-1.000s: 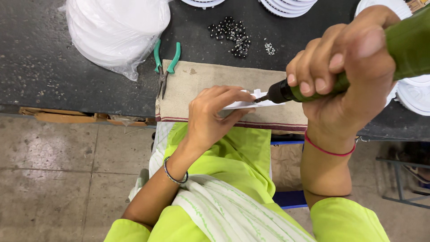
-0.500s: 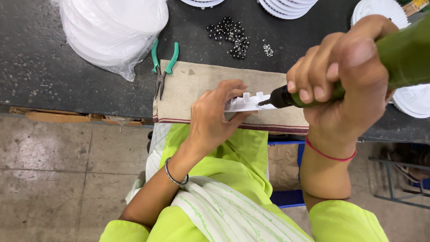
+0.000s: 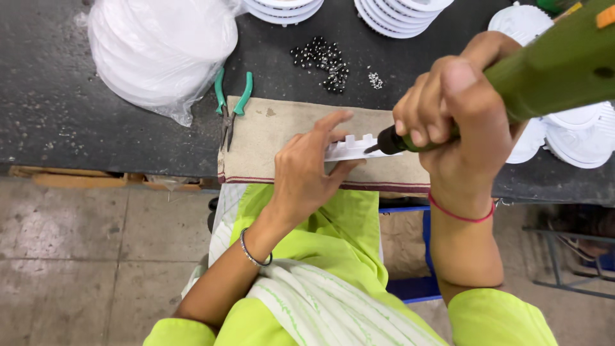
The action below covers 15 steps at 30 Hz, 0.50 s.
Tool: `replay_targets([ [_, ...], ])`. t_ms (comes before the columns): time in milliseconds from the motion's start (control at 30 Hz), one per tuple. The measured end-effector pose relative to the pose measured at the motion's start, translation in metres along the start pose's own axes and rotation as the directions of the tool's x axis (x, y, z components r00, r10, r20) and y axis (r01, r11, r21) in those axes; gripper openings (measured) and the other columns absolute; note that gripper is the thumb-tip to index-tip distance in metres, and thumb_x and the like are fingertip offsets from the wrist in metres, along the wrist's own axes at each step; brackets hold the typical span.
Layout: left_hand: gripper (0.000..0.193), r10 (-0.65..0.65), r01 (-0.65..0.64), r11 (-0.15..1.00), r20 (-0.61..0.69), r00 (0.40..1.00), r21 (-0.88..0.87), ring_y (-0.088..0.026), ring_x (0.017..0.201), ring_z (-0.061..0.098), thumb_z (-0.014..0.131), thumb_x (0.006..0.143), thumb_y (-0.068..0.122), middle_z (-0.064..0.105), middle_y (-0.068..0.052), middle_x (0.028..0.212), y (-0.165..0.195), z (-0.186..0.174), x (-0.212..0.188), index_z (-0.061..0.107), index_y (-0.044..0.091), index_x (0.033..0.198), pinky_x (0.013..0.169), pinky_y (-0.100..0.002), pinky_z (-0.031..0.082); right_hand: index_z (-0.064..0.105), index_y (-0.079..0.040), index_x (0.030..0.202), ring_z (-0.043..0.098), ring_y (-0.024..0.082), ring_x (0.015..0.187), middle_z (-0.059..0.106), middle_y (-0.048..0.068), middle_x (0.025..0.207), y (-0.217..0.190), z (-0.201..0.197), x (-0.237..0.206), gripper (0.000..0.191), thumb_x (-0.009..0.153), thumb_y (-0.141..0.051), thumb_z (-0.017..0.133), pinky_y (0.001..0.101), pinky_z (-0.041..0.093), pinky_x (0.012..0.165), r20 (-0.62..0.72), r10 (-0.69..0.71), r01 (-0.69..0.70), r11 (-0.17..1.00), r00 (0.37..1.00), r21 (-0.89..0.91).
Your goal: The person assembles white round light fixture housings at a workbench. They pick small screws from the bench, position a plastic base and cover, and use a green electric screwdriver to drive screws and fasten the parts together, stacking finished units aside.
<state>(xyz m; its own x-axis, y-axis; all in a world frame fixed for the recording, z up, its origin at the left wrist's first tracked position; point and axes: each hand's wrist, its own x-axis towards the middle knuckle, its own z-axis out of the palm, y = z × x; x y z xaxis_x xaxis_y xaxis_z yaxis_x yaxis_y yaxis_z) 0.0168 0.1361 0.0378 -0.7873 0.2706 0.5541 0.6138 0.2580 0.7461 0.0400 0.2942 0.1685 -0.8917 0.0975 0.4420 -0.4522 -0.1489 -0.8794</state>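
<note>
Dark workbench (image 3: 57, 115), left to right: clear plastic bag (image 3: 160, 54) holding stacked white discs; green-handled pliers (image 3: 230, 106) just beside a beige cloth (image 3: 275, 138); left hand (image 3: 314, 170), fingers extended, pressing a notched white plastic part (image 3: 352, 148) onto the cloth; right hand (image 3: 458, 128) wrapped tightly around a green electric screwdriver (image 3: 544, 67), tip touching the part.

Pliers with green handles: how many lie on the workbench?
1. The green-handled pliers lie at the cloth mat's left edge, beside the bagged white discs. More may be hidden.
</note>
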Motion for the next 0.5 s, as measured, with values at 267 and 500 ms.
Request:
replay_targets([
  [267,0.057,0.097,-0.101,0.992,0.05,0.994,0.076,-0.025,0.107,0.07,0.083,0.074,0.001,0.073,-0.004,0.115,0.004,-0.016,-0.016,0.066,0.015,0.127,0.093,-0.038,0.053,0.048,0.0,0.095,0.044,0.019,0.056,0.045,0.009,0.069,0.039,-0.051,0.013,0.026,0.116,-0.009,0.061,0.0332,0.042,0.059,-0.117,-0.047,0.053,0.998,0.992,0.042],
  [500,0.052,0.095,-0.099,0.994,0.1,0.991,0.043,-0.025,0.104,0.07,0.078,0.069,-0.007,0.073,-0.003,0.113,0.008,-0.022,-0.021,0.067,0.011,0.117,0.093,-0.038,0.051,0.059,0.0,0.099,0.059,0.017,0.06,0.058,0.008,0.072,0.096,-0.08,0.043,0.018,0.112,-0.006,0.071,0.0325,0.054,0.063,-0.077,-0.135,0.124,0.982,0.988,-0.141],
])
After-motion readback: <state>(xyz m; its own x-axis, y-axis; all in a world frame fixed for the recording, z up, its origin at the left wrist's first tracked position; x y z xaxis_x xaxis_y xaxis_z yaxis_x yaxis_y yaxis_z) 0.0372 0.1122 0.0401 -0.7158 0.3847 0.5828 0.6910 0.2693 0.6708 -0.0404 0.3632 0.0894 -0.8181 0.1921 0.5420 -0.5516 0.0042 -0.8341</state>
